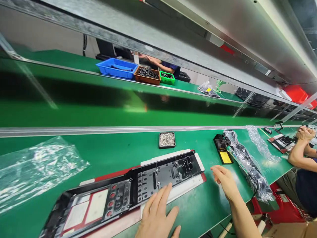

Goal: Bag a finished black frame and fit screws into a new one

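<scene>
A long black plastic housing (146, 181) lies open side up on a red and white padded support (183, 185), slanting across the bench. Posts, slots and round openings show inside it. My left hand (158, 211) rests at its near edge, fingers stretched out and thumb apart, holding nothing. To the right of the housing, my right hand (224, 180) hovers over the bench with fingers curled in; anything in them is too small or hidden to make out. Beyond it stands a black soldering iron stand (221, 145) with a yellow sponge, the iron's handle sticking out.
A small black tray (166, 140) of tiny metal pieces sits behind the housing. Clear plastic bags (49, 162) lie at left, and a bagged part (247, 162) at right. Blue (117, 68), brown and green bins stand on the shelf. A co-worker (302, 158) sits at right.
</scene>
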The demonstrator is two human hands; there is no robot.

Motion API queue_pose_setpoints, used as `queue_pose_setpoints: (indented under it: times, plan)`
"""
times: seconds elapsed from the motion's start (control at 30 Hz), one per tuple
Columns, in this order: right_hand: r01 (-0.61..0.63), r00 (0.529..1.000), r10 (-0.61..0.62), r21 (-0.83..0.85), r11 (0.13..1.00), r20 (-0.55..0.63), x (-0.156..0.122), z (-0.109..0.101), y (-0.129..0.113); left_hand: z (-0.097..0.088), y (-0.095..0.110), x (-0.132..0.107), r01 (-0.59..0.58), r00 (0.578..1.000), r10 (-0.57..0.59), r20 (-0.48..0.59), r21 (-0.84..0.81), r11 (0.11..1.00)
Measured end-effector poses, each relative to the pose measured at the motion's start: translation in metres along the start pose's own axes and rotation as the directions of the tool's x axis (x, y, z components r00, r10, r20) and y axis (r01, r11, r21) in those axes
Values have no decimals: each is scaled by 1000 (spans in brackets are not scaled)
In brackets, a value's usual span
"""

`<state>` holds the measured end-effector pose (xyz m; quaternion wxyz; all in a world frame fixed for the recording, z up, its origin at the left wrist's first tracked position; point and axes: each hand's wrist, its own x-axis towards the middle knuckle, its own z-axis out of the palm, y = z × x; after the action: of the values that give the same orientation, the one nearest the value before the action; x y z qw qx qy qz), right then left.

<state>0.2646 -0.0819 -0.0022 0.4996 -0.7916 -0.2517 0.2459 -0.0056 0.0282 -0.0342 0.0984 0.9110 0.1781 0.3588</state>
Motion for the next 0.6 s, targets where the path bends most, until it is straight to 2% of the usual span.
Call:
queue_pose_setpoints:
  times: [0.07,0.13,0.23,0.33,0.4,0.43,0.5,0.53,0.6]
  plan:
    - [103,987,-90,-89,991,132,4,18,-25,-2,2,0,9,999,-10,40,16,1000]
    - [184,973,-150,-201,962,175,14,34,-56,-4,3,0,-7,999,5,38,45,999]
    - [225,967,-144,-430,874,212,25,55,-101,-13,6,2,-61,998,60,12,114,992]
    - [220,966,-71,-643,734,249,18,66,-128,-37,3,13,-150,989,150,15,202,968]
    - [189,968,4,-739,647,251,8,69,-132,-64,-10,26,-189,982,175,76,254,949]
    - [169,968,44,-774,610,246,4,69,-130,-81,-23,33,-147,987,122,101,301,942]
    - [158,958,111,-811,563,264,0,69,-122,-120,-58,41,24,993,-71,89,442,897]
    - [167,952,127,-819,549,279,-1,70,-118,-141,-79,41,130,981,-186,57,520,844]
    - [197,944,119,-817,541,307,-1,76,-108,-181,-122,32,309,925,-378,-36,648,696]
